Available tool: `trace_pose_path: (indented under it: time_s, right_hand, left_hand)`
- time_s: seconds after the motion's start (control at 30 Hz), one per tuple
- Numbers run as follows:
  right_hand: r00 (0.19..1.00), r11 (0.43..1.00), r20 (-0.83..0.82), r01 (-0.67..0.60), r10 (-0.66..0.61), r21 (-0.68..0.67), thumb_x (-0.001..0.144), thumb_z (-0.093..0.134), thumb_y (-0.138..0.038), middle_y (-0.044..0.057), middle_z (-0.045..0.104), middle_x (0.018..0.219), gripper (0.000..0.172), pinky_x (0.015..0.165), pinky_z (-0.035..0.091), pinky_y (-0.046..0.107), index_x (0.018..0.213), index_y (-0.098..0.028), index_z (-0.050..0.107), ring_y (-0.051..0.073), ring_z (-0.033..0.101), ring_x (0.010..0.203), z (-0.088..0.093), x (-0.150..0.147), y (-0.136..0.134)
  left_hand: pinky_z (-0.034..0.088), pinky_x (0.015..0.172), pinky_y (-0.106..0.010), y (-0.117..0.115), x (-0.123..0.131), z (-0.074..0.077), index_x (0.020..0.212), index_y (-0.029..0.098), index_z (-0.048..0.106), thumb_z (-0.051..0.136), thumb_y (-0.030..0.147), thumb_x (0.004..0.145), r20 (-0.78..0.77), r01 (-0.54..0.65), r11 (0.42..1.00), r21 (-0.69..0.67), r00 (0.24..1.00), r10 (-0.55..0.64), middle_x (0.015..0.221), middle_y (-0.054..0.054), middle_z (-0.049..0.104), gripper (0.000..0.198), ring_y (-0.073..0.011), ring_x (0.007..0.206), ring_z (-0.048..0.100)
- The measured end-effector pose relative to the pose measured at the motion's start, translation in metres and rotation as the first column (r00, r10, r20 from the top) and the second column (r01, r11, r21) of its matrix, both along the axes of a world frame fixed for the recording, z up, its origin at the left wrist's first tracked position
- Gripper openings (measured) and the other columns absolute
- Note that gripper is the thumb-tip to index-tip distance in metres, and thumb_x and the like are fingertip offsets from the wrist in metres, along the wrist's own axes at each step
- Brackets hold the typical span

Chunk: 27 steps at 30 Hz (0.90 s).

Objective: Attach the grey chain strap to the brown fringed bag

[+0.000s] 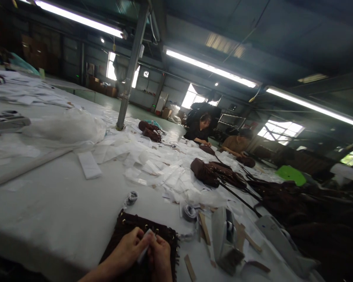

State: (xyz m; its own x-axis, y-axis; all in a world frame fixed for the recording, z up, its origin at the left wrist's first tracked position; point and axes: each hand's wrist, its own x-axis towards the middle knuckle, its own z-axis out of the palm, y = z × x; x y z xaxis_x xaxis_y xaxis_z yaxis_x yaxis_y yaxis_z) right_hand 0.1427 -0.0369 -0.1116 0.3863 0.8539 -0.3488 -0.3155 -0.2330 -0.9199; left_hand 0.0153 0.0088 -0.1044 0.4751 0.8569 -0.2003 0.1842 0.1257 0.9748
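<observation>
A dark brown fringed piece (119,231) with small metal eyelets along its top edge lies on the near edge of the white table. Over it, my left hand (132,244) pinches a small whitish strip (144,250). Beside it, touching the same strip, my right hand (159,252) has its fingers pressed together near the eyelets. The fingertips of both hands meet, and part of the strip is hidden by them.
Wrapped rolls (131,198) lie beyond the brown piece. A grey tape dispenser (225,239) and cardboard strips (204,229) are at the right. Thin white sheets (164,172) and brown bags (206,172) cover the middle. A metal post (132,70) rises behind; two people sit across the table.
</observation>
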Motion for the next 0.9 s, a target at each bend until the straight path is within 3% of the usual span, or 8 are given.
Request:
trace_pose_path:
  time_s: [0.1, 0.27, 0.47, 0.57, 0.67, 0.77, 0.83, 0.9]
  right_hand:
    - [1.0, 1.0, -0.029, 0.001, -0.001, 0.016, 0.042, 0.073, -0.074, -0.012, 0.035, 0.034, 0.063, 0.029, 0.015, 0.016, 0.057, -0.017, 0.053, 0.0, 0.023, 0.028, 0.0, 0.0, -0.002]
    - [0.998, 1.0, -0.065, -0.016, 0.018, 0.022, 0.044, 0.074, -0.073, -0.012, 0.032, 0.032, 0.061, 0.028, 0.016, 0.016, 0.051, -0.02, 0.045, 0.001, 0.021, 0.027, 0.002, 0.002, -0.004]
    - [0.997, 0.999, -0.059, -0.051, 0.051, 0.001, 0.048, 0.067, -0.079, -0.01, 0.033, 0.03, 0.064, 0.027, 0.016, 0.018, 0.045, -0.021, 0.042, 0.002, 0.024, 0.025, 0.004, 0.003, -0.004]
    - [0.997, 0.997, -0.034, -0.068, 0.067, -0.027, 0.051, 0.054, -0.087, -0.007, 0.034, 0.029, 0.068, 0.027, 0.018, 0.018, 0.041, -0.021, 0.04, 0.003, 0.027, 0.024, 0.007, 0.002, -0.004]
    - [0.997, 0.995, 0.017, -0.074, 0.076, -0.07, 0.051, 0.048, -0.09, -0.003, 0.044, 0.031, 0.073, 0.027, 0.021, 0.019, 0.053, -0.017, 0.055, 0.006, 0.033, 0.024, 0.015, 0.011, -0.012]
    - [0.95, 0.988, 0.275, 0.155, -0.146, -0.012, 0.056, 0.05, -0.087, -0.005, 0.048, 0.035, 0.08, 0.029, 0.022, 0.02, 0.083, -0.014, 0.066, 0.007, 0.034, 0.026, 0.027, 0.05, -0.038]
    - [0.786, 0.905, 0.472, 0.42, -0.4, 0.066, 0.06, 0.049, -0.085, -0.003, 0.053, 0.042, 0.078, 0.033, 0.029, 0.022, 0.087, -0.014, 0.067, 0.009, 0.039, 0.032, 0.038, 0.096, -0.062]
    - [0.57, 0.767, 0.597, 0.63, -0.564, 0.123, 0.061, 0.048, -0.083, 0.005, 0.066, 0.064, 0.078, 0.047, 0.044, 0.026, 0.09, -0.013, 0.068, 0.016, 0.056, 0.052, 0.051, 0.148, -0.089]
  left_hand:
    - [0.04, 0.062, -0.028, -0.002, 0.014, -0.006, 0.068, 0.019, 0.055, 0.061, 0.065, 0.066, 0.029, -0.024, 0.999, 0.036, 0.999, 0.023, 0.063, -0.001, 0.061, 0.046, -0.0182, 0.064, 0.056]
    - [0.037, 0.049, -0.027, -0.01, 0.029, -0.018, 0.065, 0.019, 0.051, 0.044, 0.084, 0.061, 0.111, -0.032, 0.997, -0.073, 0.993, 0.04, 0.053, 0.001, 0.053, 0.066, -0.0143, 0.049, 0.049]
    - [0.04, 0.049, -0.024, -0.017, 0.025, -0.016, 0.067, 0.016, 0.055, 0.056, 0.076, 0.064, 0.186, -0.031, 0.998, -0.062, 0.982, 0.042, 0.057, 0.0, 0.058, 0.06, -0.0133, 0.051, 0.052]
    - [0.036, 0.042, -0.023, -0.019, 0.022, -0.015, 0.07, 0.015, 0.058, 0.054, 0.075, 0.066, 0.188, -0.041, 0.997, -0.072, 0.981, 0.054, 0.055, 0.001, 0.058, 0.06, -0.0118, 0.044, 0.049]
    - [0.033, 0.038, -0.022, -0.019, 0.021, -0.017, 0.073, 0.015, 0.059, 0.053, 0.076, 0.066, 0.181, -0.035, 0.995, -0.097, 0.982, 0.052, 0.052, 0.002, 0.056, 0.062, -0.0118, 0.041, 0.047]
    - [0.035, 0.037, -0.022, -0.019, 0.02, -0.02, 0.073, 0.016, 0.059, 0.054, 0.077, 0.065, 0.173, 0.004, 0.991, -0.131, 0.985, 0.019, 0.051, 0.003, 0.053, 0.061, -0.0129, 0.043, 0.049]
    - [0.038, 0.039, -0.022, -0.021, 0.018, -0.022, 0.073, 0.017, 0.058, 0.056, 0.076, 0.064, 0.172, 0.029, 0.988, -0.149, 0.985, -0.003, 0.052, 0.004, 0.053, 0.059, -0.0136, 0.044, 0.051]
    - [0.04, 0.041, -0.022, -0.023, 0.017, -0.025, 0.073, 0.018, 0.058, 0.057, 0.074, 0.066, 0.178, 0.05, 0.987, -0.149, 0.984, -0.023, 0.054, 0.004, 0.053, 0.056, -0.0141, 0.047, 0.053]
